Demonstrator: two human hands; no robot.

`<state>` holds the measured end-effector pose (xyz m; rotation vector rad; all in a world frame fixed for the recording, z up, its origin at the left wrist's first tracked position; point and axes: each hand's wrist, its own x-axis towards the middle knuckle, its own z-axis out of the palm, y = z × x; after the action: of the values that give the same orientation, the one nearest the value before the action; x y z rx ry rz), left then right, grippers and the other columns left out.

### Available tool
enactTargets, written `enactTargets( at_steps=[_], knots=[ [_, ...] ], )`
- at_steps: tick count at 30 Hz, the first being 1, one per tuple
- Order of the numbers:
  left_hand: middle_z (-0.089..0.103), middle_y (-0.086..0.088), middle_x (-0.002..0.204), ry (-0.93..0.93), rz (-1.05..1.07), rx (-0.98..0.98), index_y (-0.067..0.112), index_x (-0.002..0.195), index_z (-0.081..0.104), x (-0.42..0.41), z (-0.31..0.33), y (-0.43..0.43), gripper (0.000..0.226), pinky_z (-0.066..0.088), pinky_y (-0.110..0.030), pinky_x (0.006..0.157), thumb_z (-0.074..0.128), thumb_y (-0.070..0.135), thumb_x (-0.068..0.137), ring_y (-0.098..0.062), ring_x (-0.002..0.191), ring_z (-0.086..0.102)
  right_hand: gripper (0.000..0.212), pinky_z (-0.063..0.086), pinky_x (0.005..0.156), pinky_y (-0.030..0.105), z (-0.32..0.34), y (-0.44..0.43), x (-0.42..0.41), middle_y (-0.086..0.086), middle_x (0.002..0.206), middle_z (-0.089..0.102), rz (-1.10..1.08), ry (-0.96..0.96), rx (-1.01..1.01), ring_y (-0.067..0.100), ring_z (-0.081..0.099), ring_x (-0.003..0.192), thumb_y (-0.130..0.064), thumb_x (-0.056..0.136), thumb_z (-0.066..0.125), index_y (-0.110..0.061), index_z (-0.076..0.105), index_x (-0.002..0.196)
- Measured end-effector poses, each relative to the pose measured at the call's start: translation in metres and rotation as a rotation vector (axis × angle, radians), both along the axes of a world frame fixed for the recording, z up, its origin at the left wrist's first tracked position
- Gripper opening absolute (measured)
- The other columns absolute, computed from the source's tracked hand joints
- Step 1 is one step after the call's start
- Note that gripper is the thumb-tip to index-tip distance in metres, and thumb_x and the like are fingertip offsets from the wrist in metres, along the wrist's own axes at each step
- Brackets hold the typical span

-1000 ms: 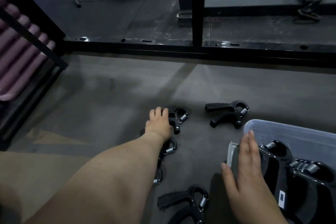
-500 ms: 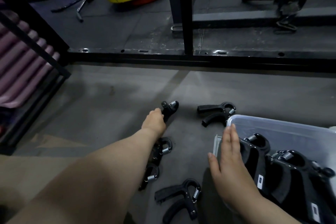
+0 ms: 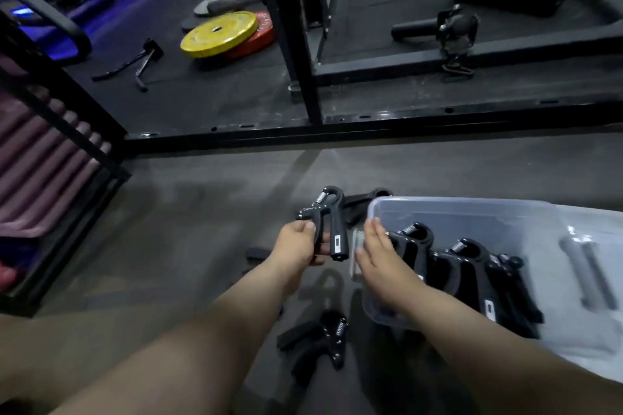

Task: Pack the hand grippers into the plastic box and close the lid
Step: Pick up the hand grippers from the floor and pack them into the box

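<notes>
The left hand [image 3: 296, 246] has its fingers curled round one handle of a black hand gripper [image 3: 332, 216], held in the air just left of the clear plastic box [image 3: 455, 204], spring end up. The right hand [image 3: 381, 256] lies flat, fingers straight, on the box's left rim, against the row of grippers [image 3: 465, 266] standing inside. A loose gripper [image 3: 320, 340] lies on the floor by the box's near left corner, another gripper [image 3: 364, 200] behind its far left corner

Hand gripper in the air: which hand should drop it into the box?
Probably the left. The left hand holds the hand gripper right beside the plastic box, while the right hand rests flat on the near rim, apparently steadying the box.
</notes>
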<state>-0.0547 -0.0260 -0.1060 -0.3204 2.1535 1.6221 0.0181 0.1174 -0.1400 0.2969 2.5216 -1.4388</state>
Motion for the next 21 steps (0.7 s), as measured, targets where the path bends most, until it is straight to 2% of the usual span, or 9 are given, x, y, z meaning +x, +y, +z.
enactTargets(
  at_steps=[2,4,5,6,8,11,13,16,21],
  knots=[
    [0.069,0.003,0.07,0.027,-0.044,-0.038,0.014,0.087,0.061,0.019,0.005,0.01,0.033,0.042,-0.023,0.051,0.033,0.017,0.104,-0.008,0.049,0.061,0.051,0.009,0.117,0.021,0.012,0.005,0.007,-0.004,0.158,0.026,-0.168,-0.014,-0.195,0.009,0.022,0.146,-0.037,0.103,0.035,-0.021,0.031,0.152],
    [0.07,0.003,0.07,0.065,-0.091,-0.059,0.013,0.088,0.062,0.037,0.009,0.022,0.032,0.038,-0.022,0.047,0.034,0.015,0.104,-0.007,0.045,0.059,0.039,0.035,0.111,0.03,0.021,0.01,0.014,-0.006,0.13,0.061,-0.319,0.005,-0.315,0.011,0.057,0.12,-0.041,0.099,0.043,-0.028,0.051,0.136],
    [0.069,0.001,0.07,0.084,-0.111,-0.051,0.011,0.087,0.062,0.046,0.011,0.029,0.031,0.037,-0.021,0.045,0.035,0.013,0.104,-0.007,0.044,0.057,0.034,0.045,0.102,0.032,0.025,0.011,0.018,-0.007,0.114,0.066,-0.338,0.006,-0.323,0.012,0.064,0.104,-0.039,0.098,0.047,-0.027,0.053,0.129],
    [0.067,-0.002,0.069,0.102,-0.134,-0.047,0.009,0.086,0.061,0.054,0.012,0.037,0.03,0.036,-0.02,0.042,0.036,0.013,0.104,-0.006,0.043,0.056,0.031,0.049,0.097,0.035,0.026,0.013,0.021,-0.005,0.108,0.067,-0.334,0.009,-0.291,0.014,0.067,0.097,-0.035,0.096,0.05,-0.024,0.052,0.125],
    [0.063,-0.003,0.067,0.144,-0.182,-0.063,0.008,0.082,0.059,0.066,0.009,0.052,0.028,0.041,-0.019,0.045,0.04,0.013,0.103,-0.004,0.047,0.056,0.031,0.048,0.096,0.037,0.027,0.019,0.027,0.003,0.114,0.063,-0.331,0.003,-0.157,0.022,0.063,0.104,-0.029,0.094,0.051,-0.019,0.048,0.123],
    [0.069,-0.004,0.098,0.333,-0.306,-0.244,0.01,0.104,0.068,0.075,-0.007,0.068,0.027,0.048,-0.027,0.083,0.043,0.019,0.1,-0.012,0.09,0.063,0.033,0.043,0.093,0.034,0.025,0.036,0.035,0.015,0.126,0.051,-0.444,-0.06,-0.01,0.031,0.055,0.111,-0.019,0.097,0.041,-0.008,0.045,0.128],
    [0.061,-0.004,0.123,0.46,-0.349,-0.42,0.015,0.119,0.066,0.079,-0.019,0.074,0.033,0.038,-0.03,0.104,0.042,0.023,0.097,-0.02,0.117,0.053,0.029,0.044,0.092,0.036,0.022,0.048,0.04,0.02,0.127,0.05,-0.539,-0.104,0.055,0.036,0.054,0.11,-0.016,0.098,0.037,-0.004,0.047,0.123],
    [0.038,0.001,0.15,0.517,-0.41,-0.598,0.016,0.138,0.051,0.086,-0.028,0.074,0.04,0.021,-0.027,0.113,0.041,0.017,0.099,-0.02,0.138,0.032,0.031,0.042,0.092,0.04,0.017,0.066,0.044,0.025,0.132,0.045,-0.647,-0.183,0.104,0.04,0.053,0.112,-0.013,0.099,0.037,0.002,0.045,0.126],
    [0.006,0.005,0.163,0.559,-0.58,-0.631,0.015,0.152,0.028,0.088,-0.045,0.063,0.052,0.003,-0.024,0.12,0.03,0.011,0.1,-0.008,0.149,0.002,0.029,0.041,0.086,0.036,0.006,0.071,0.035,0.026,0.131,0.046,-0.583,-0.198,0.112,0.04,0.053,0.108,-0.013,0.099,0.038,0.003,0.046,0.123]
  ],
)
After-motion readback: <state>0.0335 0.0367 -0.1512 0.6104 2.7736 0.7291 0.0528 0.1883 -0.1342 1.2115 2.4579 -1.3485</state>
